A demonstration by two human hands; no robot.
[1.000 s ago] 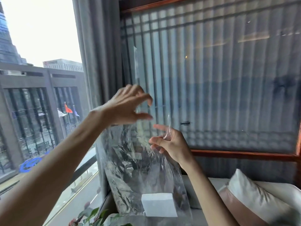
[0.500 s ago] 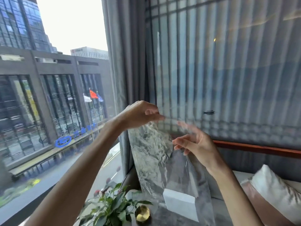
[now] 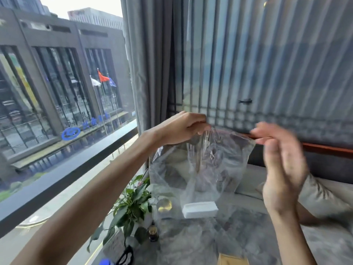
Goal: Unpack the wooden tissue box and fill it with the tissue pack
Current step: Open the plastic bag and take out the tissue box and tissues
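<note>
A clear plastic bag (image 3: 200, 169) hangs in the air in front of me. My left hand (image 3: 183, 127) pinches its top edge. A small white block (image 3: 199, 209) lies in the bottom of the bag. My right hand (image 3: 280, 165) is blurred, to the right of the bag's top corner, fingers apart; whether it touches the plastic I cannot tell. A light wooden corner (image 3: 232, 260), perhaps the tissue box, shows at the bottom edge. No tissue pack is in view.
A grey marbled table top (image 3: 248, 232) lies below the bag. On its left stand a green potted plant (image 3: 131, 205), a gold round object (image 3: 164, 206) and a small dark bottle (image 3: 153, 233). A cushion (image 3: 321, 196) lies at right; window and curtain at left.
The view has tilted down toward the table. Both hands and the bag have come lower. The right hand has swung out to the right and is blurred with motion.
</note>
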